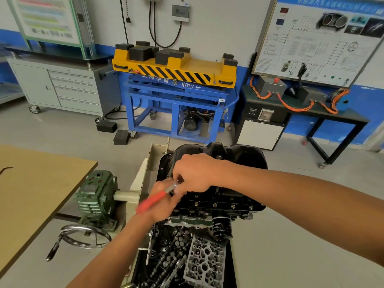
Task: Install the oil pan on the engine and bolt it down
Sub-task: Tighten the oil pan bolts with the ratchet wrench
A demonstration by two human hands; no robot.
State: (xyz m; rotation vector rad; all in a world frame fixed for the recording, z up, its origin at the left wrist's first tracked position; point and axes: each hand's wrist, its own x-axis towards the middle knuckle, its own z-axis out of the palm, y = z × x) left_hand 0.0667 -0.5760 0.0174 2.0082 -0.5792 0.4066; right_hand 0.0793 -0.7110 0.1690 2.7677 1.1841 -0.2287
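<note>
The black oil pan (245, 156) sits on top of the upturned engine (209, 206) on a stand. Several bolts (215, 204) show along the pan's near flange. My left hand (164, 201) grips the red handle of a wrench (153, 201), blurred by motion, at the pan's near left corner. My right hand (195, 173) is closed over the tool's metal head at that corner. The bolt under the tool is hidden by my fingers.
A green gearbox (95, 196) with a chrome handwheel (85, 235) stands left of the engine, beside a wooden table (31, 192). A black oil filter (222, 227) and a tray of engine parts (187, 260) lie below. A blue and yellow lift table (176, 84) stands behind.
</note>
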